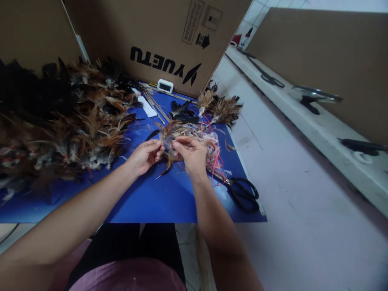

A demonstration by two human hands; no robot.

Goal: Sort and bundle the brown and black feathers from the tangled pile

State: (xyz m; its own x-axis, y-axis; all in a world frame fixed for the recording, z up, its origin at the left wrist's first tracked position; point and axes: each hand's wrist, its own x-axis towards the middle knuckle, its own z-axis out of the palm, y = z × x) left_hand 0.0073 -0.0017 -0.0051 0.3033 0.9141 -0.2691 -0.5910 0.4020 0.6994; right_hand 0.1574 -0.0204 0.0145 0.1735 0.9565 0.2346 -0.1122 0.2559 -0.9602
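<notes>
Because the feathers are light and small, I think, I work on them with fingertips and not with the whole palm. My left hand (147, 156) and my right hand (192, 155) are near each other but apart, above the blue tabletop (157, 202), and the brown feather cluster (172, 128) is between and just behind them. In each hand the thumb is bent close to the forefinger; whether they are clamped on a feather, or on nothing, I cannot tell. The scissors (244, 194) lie at my right side with the handles toward the near corner, probably so that the right hand can reach them easily. The red and white strings (216, 155) are beside the same hand, perhaps for the same reason. The cardboard carton (157, 36) stands behind like a wall, maybe to stop feathers from flying away. As for the numbers, I count one pair of scissors, one white digital clock (165, 85) in front of the carton, and two brown feather bundles (227, 111) at the far right of the tabletop. The bundles in the feather heap (87, 121) on my left overlap too much, and the strings are too tangled, for an exact count.
</notes>
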